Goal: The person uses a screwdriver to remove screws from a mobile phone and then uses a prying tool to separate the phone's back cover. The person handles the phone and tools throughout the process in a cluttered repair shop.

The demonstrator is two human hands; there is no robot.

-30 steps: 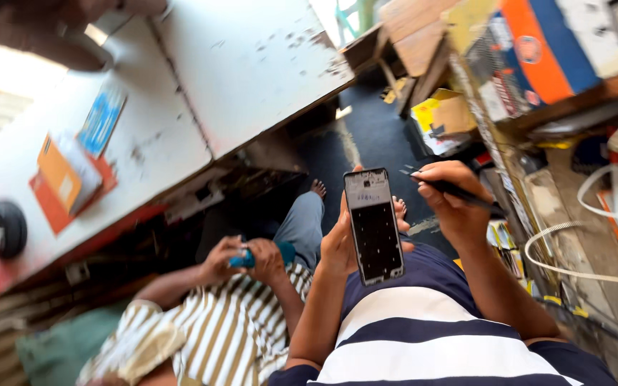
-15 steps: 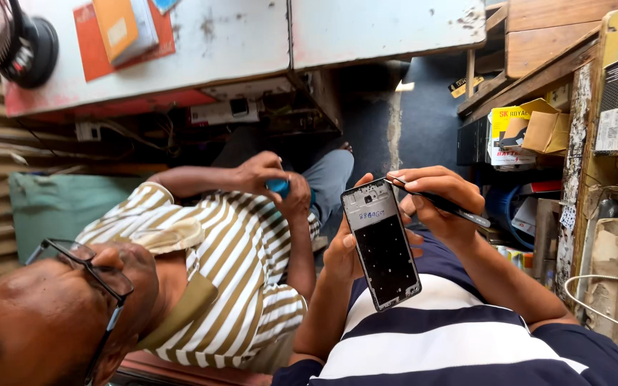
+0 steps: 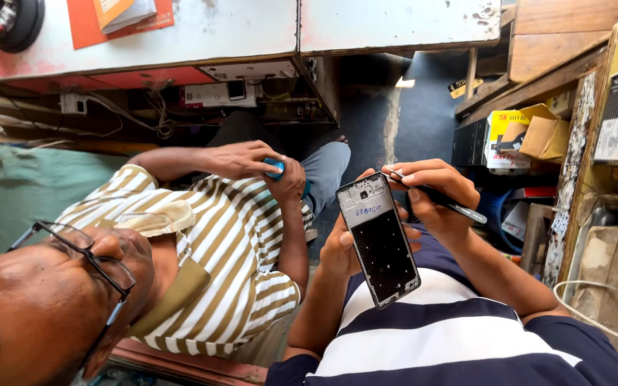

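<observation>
Raised slightly, the thin, fragile black rectangular phone frame (image 3: pixel 379 239) sits edge-clamped in the left hand (image 3: pixel 341 246); right hand (image 3: pixel 430 189) pinches a slim dark tool (image 3: pixel 446 201).

Two people sit side by side, four hands in view: one opened phone frame (image 3: pixel 380 241), one slim tool (image 3: pixel 443 201), one small blue object (image 3: pixel 275 167), one pair of glasses (image 3: pixel 80 259), one yellow cardboard box (image 3: pixel 531 130), one orange book (image 3: pixel 119 14).

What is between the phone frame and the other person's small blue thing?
In the head view, only that person's grey-trousered knee and dark floor lie between the phone frame and the blue object.
</observation>
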